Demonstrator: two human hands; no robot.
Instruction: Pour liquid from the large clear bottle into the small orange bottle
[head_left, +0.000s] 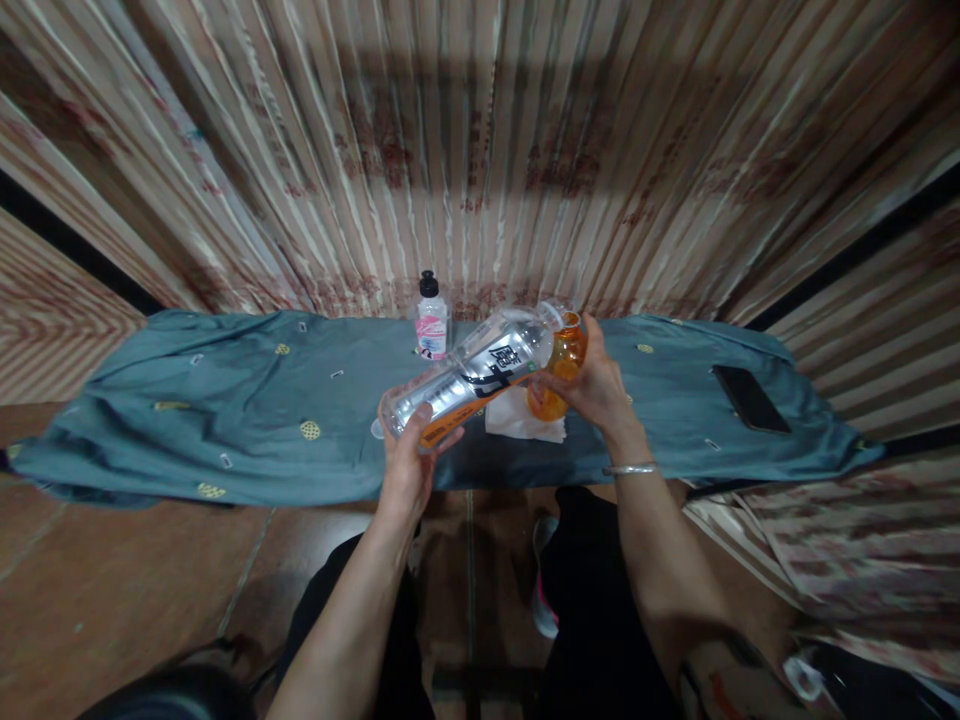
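Note:
My left hand [409, 455] grips the bottom end of a large clear plastic bottle [472, 375] with a black-and-orange label, tilted so its neck points up and to the right. My right hand [592, 385] holds a small orange container [562, 365] at the bottle's mouth. The two openings touch or nearly touch. Both are held above a blue-grey cloth [225, 420] that covers a low table. A white tissue [517, 415] lies on the cloth just under the orange container. A silver bangle sits on my right wrist.
A small pink-labelled bottle with a black cap [431, 320] stands at the back of the table. A black phone [750, 397] lies flat at the right end. Striped curtains hang behind and on both sides. My legs in dark trousers are below the table's edge.

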